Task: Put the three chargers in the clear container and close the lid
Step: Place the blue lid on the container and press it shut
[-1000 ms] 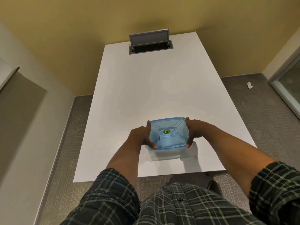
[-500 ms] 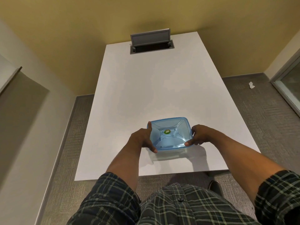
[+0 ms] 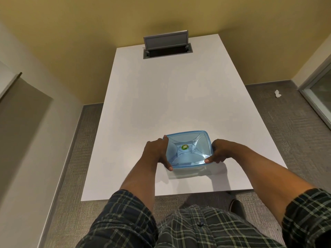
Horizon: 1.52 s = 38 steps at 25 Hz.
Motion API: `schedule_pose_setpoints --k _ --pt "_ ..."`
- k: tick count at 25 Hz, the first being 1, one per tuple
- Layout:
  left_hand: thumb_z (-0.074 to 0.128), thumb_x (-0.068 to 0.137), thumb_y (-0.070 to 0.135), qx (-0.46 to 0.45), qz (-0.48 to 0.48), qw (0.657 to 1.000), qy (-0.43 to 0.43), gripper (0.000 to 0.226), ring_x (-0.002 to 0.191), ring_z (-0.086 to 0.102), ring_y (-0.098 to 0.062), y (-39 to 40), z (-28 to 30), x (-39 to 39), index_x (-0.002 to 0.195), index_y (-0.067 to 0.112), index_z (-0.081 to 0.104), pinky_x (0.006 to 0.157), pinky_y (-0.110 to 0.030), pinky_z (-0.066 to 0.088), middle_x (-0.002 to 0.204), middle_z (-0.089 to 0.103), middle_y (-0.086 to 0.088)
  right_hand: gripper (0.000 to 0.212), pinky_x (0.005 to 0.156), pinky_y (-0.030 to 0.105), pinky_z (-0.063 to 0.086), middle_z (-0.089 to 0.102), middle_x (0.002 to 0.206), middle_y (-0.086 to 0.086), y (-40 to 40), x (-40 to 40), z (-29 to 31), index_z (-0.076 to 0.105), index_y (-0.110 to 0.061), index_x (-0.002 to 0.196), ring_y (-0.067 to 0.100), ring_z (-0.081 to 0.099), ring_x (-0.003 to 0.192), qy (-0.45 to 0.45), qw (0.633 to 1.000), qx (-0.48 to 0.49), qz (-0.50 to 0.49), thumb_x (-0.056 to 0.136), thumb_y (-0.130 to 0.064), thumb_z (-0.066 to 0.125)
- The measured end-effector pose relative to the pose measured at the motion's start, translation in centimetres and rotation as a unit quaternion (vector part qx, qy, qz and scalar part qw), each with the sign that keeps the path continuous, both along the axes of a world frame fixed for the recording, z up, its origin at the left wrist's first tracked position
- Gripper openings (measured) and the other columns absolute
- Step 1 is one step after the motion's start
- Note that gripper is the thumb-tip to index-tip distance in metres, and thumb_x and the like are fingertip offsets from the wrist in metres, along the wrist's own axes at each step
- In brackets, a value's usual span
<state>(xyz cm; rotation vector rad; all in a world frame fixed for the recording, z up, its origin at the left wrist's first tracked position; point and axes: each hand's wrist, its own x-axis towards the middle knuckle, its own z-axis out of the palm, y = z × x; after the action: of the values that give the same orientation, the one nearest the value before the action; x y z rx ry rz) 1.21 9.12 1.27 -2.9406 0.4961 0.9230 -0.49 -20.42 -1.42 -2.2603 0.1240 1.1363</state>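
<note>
A clear container (image 3: 197, 171) stands near the front edge of the white table (image 3: 161, 104), with a translucent blue lid (image 3: 188, 149) lying on top of it. A green round sticker marks the lid's centre. My left hand (image 3: 157, 153) grips the lid's left edge, thumb at the near left corner. My right hand (image 3: 219, 152) holds the right side, with a fingertip on the near right corner. The chargers cannot be made out through the blue lid.
At the table's far end a grey cable hatch (image 3: 167, 44) stands with its flap raised. Grey carpet surrounds the table, with a crumpled white scrap (image 3: 277, 93) on the floor to the right. A glass door frame (image 3: 318, 93) is at far right.
My right hand has slid from the lid's right edge down to its near right corner. My left hand has stayed on the left edge, and the container has hardly shifted.
</note>
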Motion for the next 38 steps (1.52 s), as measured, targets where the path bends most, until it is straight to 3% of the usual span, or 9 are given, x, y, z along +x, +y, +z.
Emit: schedule_pose_setpoints --k 2,7,11,15,18,21,27,33,38 --pt "0.091 0.044 0.068 0.007 -0.008 1.000 -0.023 0.149 0.125 0.058 -0.033 0.0 -0.1 -0.2 0.157 0.010 0.014 0.100 -0.048 0.044 0.147 0.046 -0.007 0.036 0.056 0.024 0.054 0.071 0.063 0.002 0.3 0.2 0.4 0.071 -0.015 0.082 0.014 0.066 0.057 0.009 1.000 -0.018 0.016 0.067 -0.039 0.092" --pt "0.094 0.040 0.065 0.025 -0.009 0.999 -0.030 0.139 0.119 0.059 -0.034 -0.4 0.4 -0.3 0.149 0.013 0.026 0.095 -0.049 0.042 0.151 0.035 0.001 0.047 0.062 0.029 0.056 0.073 0.077 0.015 0.9 1.1 2.1 0.071 -0.016 0.079 0.022 0.066 0.062 0.018 0.995 -0.081 0.053 0.063 -0.057 0.088" --pt "0.096 0.044 0.061 0.030 0.002 0.999 -0.026 0.137 0.122 0.059 -0.034 -0.9 0.6 -0.4 0.150 0.011 0.025 0.096 -0.048 0.043 0.151 0.037 -0.002 0.065 0.079 0.044 0.060 0.072 0.088 0.026 1.7 3.1 2.4 0.067 0.009 0.093 0.039 0.073 0.080 -0.081 0.987 -0.011 -0.140 0.087 -0.056 0.069" --pt "0.096 0.044 0.060 0.027 0.006 0.999 -0.027 0.138 0.121 0.059 -0.035 -1.0 0.7 -0.3 0.151 0.010 0.025 0.096 -0.047 0.045 0.151 0.037 -0.003 0.047 0.076 0.038 0.052 0.068 0.077 0.024 2.3 3.8 1.0 0.062 0.002 0.077 0.038 0.070 0.077 -0.195 0.959 -0.042 -0.201 0.096 -0.041 0.061" --pt "0.096 0.042 0.061 0.020 0.006 0.999 -0.030 0.137 0.117 0.060 -0.034 -0.8 0.4 -0.2 0.149 0.010 0.026 0.093 -0.046 0.045 0.149 0.039 -0.003 0.054 0.068 0.033 0.041 0.056 0.064 0.021 2.0 4.0 -0.2 0.051 -0.001 0.059 0.029 0.055 0.065 -0.186 0.949 -0.025 -0.253 0.091 -0.040 0.069" --pt "0.096 0.041 0.060 0.013 0.008 1.000 -0.025 0.135 0.114 0.061 -0.034 -0.6 0.1 0.0 0.146 0.011 0.029 0.092 -0.045 0.044 0.147 0.040 -0.002 0.059 0.066 0.034 0.040 0.050 0.057 0.013 1.6 4.3 -0.8 0.039 -0.008 0.049 0.027 0.050 0.059 -0.167 0.929 0.031 -0.330 0.084 -0.033 0.080" --pt "0.096 0.040 0.062 0.001 0.009 1.000 -0.024 0.138 0.116 0.061 -0.034 -0.4 -0.1 0.3 0.148 0.011 0.027 0.093 -0.045 0.044 0.150 0.039 -0.001 0.057 0.063 0.033 0.041 0.051 0.055 0.013 1.5 5.3 -1.0 0.040 -0.007 0.053 0.028 0.050 0.051 -0.147 0.930 0.008 -0.337 0.078 -0.032 0.084" --pt "0.094 0.040 0.065 0.001 0.018 1.000 -0.015 0.161 0.128 0.056 -0.032 0.1 -0.2 0.5 0.160 0.010 0.002 0.101 -0.046 0.043 0.159 0.031 -0.002 0.041 0.065 0.041 0.053 0.056 0.062 0.014 1.7 5.2 -0.8 0.058 -0.001 0.067 0.028 0.056 0.052 -0.160 0.937 0.027 -0.308 0.077 -0.032 0.083" --pt "0.093 0.038 0.070 0.000 0.010 1.000 -0.003 0.162 0.127 0.057 -0.032 -0.1 -0.4 0.8 0.160 0.012 0.003 0.101 -0.045 0.046 0.156 0.036 -0.004 0.034 0.077 0.039 0.055 0.072 0.075 0.003 2.6 4.2 0.0 0.068 -0.018 0.072 0.032 0.071 0.074 -0.210 0.933 -0.049 -0.289 0.078 -0.051 0.074"
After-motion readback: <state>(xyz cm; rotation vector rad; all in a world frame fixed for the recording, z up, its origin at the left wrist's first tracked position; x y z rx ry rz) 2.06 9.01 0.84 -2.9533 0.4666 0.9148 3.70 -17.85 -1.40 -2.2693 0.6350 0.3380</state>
